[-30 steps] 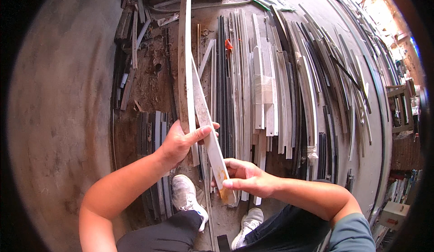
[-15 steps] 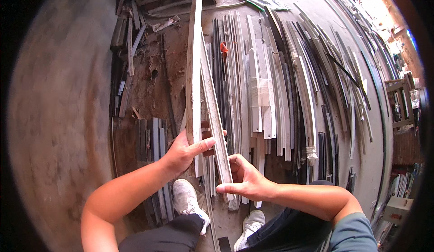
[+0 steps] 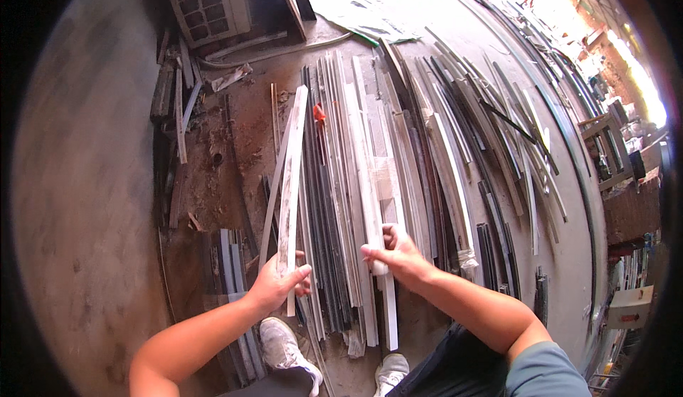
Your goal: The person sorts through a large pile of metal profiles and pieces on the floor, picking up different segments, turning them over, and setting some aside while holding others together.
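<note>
My left hand is closed around a long, narrow white profile strip, dirty brown along one face. The strip's far end tilts slightly to the right, and its near end juts out below my fingers. A second white strip is gripped near its close end by my right hand, thumb on top. This one stretches away from me over the pile, leaning left at the far end. The two strips are apart, with dark and pale profiles lying on the ground between them.
More profiles lie in rows to the right, some bundled with clear wrap. An orange scrap rests among them. Bare wall rises on the left, a framed panel stands at the back, and my shoes are close below.
The two strips, close together before, have been drawn apart. My right hand has moved up and right with its strip; my left hand keeps the other, lower now. The view has shifted.
</note>
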Tool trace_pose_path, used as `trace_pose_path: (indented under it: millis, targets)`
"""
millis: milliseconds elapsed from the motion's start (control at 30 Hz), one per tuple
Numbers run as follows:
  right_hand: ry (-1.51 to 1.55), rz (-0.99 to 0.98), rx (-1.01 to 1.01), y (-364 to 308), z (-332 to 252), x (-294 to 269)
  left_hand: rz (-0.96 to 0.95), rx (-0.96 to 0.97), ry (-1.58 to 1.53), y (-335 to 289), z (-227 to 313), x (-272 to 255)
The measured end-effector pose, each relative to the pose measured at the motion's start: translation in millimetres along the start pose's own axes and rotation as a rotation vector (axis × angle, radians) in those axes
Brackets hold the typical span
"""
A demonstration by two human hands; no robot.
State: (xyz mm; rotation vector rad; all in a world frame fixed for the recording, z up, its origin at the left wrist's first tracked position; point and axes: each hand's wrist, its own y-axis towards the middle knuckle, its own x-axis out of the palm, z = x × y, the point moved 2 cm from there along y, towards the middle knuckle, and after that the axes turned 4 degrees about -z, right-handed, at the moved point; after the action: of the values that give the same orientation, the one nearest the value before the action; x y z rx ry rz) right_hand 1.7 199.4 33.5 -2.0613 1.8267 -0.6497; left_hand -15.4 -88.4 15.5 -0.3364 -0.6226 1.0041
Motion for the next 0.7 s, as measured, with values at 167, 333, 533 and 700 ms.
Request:
trace_pose_path:
  millis: [167, 333, 533, 700]
  targets:
    - [-0.162, 0.245, -0.045, 6, 9, -74, 0.054, -0.037, 0.064, 4, -16, -2]
    - [-0.123, 0.293, -0.031, 7, 25, -100, 0.004, -0.038, -0.123, 12, -32, -6]
    - [-0.082, 0.400, 0.026, 3, 28, -102, 0.119, 0.074, 0.017, 19, -34, -1]
    - [-0.073, 0.449, -0.052, 3, 36, -106, 0.238, 0.100, 0.155, 23, -40, 6]
